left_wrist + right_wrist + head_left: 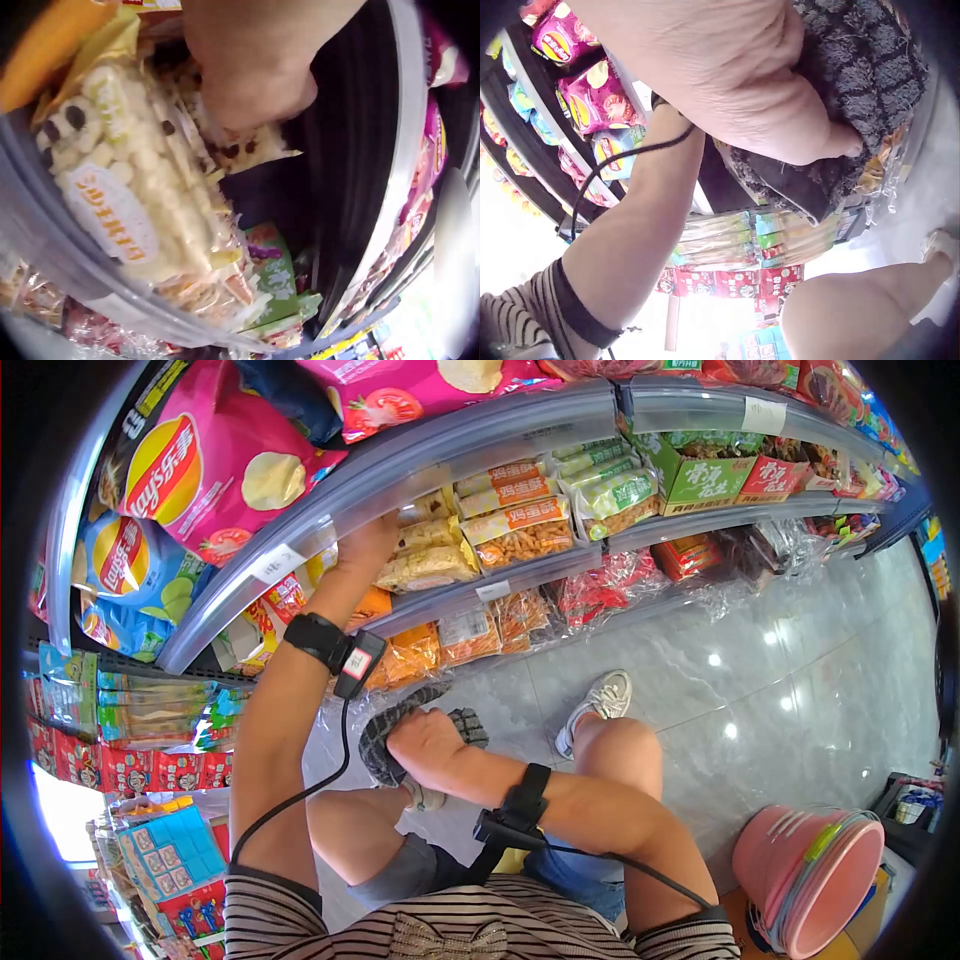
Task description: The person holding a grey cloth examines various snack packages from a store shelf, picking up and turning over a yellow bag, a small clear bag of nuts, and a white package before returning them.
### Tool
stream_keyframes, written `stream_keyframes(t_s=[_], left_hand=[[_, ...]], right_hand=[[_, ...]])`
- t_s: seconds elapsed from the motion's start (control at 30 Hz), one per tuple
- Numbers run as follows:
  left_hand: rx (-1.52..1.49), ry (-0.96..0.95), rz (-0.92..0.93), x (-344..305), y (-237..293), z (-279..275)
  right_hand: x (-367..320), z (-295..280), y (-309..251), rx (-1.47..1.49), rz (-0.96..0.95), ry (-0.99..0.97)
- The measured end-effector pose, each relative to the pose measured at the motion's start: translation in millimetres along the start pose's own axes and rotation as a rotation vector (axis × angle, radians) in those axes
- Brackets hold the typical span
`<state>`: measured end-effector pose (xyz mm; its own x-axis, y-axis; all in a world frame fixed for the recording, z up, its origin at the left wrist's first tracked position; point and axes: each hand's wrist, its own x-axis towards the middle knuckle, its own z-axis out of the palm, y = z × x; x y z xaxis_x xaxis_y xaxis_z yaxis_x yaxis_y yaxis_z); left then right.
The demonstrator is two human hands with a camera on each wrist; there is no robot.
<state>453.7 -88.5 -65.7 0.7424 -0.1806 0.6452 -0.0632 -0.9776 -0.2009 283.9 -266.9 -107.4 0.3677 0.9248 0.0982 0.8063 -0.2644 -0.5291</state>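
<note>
My left hand (368, 548) reaches in over the clear rim of the middle shelf, among bags of pale puffed snacks (428, 567). In the left wrist view it sits right over a snack bag (253, 148) toward the back; its fingertips are hidden, so I cannot tell whether they grip it. A larger bag of pale puffs with dark pieces (139, 176) stands in front, against the rim. Low before the shelves, my right hand (428, 746) grips a dark grey checked cloth (870, 71), its thumb pressed against the fluffy fabric.
Pink chip bags (215, 455) fill the shelf above. Orange-labelled snack bags (520, 525) and a green box (695, 475) stand farther right. Plastic-wrapped packets (470, 635) line the bottom shelf. A pink bucket (775, 870) stands on the right. Cables run from both wrist cameras.
</note>
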Motion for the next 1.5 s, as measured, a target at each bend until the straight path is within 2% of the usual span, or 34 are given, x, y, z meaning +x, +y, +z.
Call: stream_keyframes(t_s=[0.07, 0.17, 0.3, 0.77, 1.27, 1.37, 1.5], left_hand=[[0.139, -0.076, -0.012, 10.0, -10.5, 15.1], [0.188, -0.159, -0.021, 14.5, -18.3, 19.7], [0.070, -0.209, -0.028, 12.9, -25.3, 13.5], [-0.070, -0.266, -0.056, 12.0, -33.5, 7.8], [-0.147, -0.308, -0.049, 27.3, -28.3, 23.1], [-0.156, -0.296, -0.047, 25.0, -29.0, 24.2], [-0.167, -0.269, -0.050, 26.7, -31.0, 29.7]], right_hand=[[0.0, -5.4, -2.8, 0.022, -0.005, -0.037], [-0.2, -15.3, -2.2, 0.031, -0.014, -0.092], [-0.8, -21.1, 4.1, -0.012, 0.024, -0.060], [3.2, -9.0, 12.4, -0.045, 0.067, 0.007], [5.6, -5.6, 12.9, -0.074, 0.069, -0.018], [5.3, -0.4, 10.6, -0.115, 0.088, -0.066], [0.4, -2.9, 14.6, -0.077, 0.062, -0.036]])
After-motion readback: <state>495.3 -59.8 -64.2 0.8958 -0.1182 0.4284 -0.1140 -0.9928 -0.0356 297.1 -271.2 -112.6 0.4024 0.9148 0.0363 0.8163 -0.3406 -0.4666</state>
